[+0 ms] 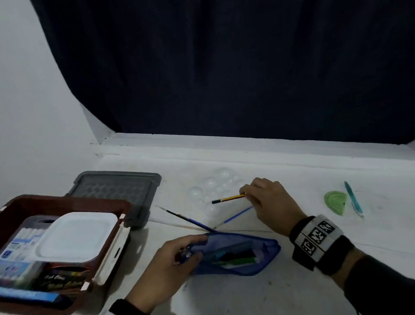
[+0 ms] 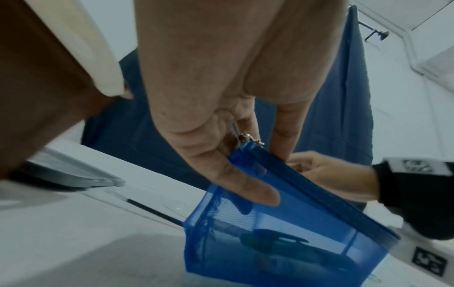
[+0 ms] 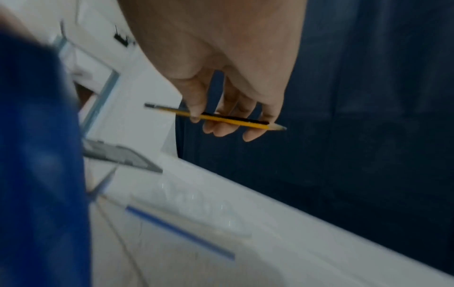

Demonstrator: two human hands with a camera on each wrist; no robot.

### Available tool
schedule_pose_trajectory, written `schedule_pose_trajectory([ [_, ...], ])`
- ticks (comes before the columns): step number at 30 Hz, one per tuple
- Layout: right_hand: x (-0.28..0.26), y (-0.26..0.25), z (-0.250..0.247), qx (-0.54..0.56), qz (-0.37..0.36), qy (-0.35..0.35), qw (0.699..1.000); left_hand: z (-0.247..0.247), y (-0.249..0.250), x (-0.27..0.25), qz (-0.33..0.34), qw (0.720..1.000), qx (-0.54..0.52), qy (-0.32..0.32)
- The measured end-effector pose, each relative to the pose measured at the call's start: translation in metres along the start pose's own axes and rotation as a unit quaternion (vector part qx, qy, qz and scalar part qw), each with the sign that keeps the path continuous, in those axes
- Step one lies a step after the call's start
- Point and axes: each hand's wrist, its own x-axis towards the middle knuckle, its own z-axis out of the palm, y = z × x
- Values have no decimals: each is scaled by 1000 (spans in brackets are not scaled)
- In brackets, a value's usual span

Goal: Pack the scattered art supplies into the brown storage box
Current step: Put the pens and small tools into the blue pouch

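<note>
The brown storage box (image 1: 4, 211) stands open at the left with a white lidded tub (image 1: 78, 235) and paint packs inside. My left hand (image 1: 179, 253) grips the left end of a blue mesh pencil pouch (image 1: 237, 253) (image 2: 282, 223), held open with pens inside. My right hand (image 1: 263, 195) (image 3: 228, 118) pinches a yellow-and-black pencil (image 1: 228, 199) (image 3: 221, 118) above the white surface. Two blue-handled paintbrushes (image 1: 190, 220) (image 1: 237, 215) lie crossed between the hands.
A grey lid (image 1: 119, 192) lies behind the box. A clear paint palette (image 1: 212, 188) sits on the white surface (image 1: 302, 284). A green protractor (image 1: 335, 203) and a teal pen (image 1: 353, 198) lie at the right. A dark curtain (image 1: 221, 61) hangs behind.
</note>
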Motion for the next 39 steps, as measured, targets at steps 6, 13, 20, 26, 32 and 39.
schedule_pose_trajectory([
  [6,-61,-6,-57,-88,-48,-30,994,50,22,36,29,997,35,-67],
  [13,-117,36,-90,-98,63,-50,992,109,40,63,35,992,35,-119],
  [20,-140,62,-65,46,25,-129,990,160,59,80,60,984,53,-157],
  [26,-120,104,-90,236,147,54,959,179,62,94,37,990,55,-123],
  [32,-108,211,-75,41,281,-67,956,180,58,101,31,991,66,-113],
  [39,-108,247,-49,-79,329,-262,904,177,54,105,22,995,56,-81],
])
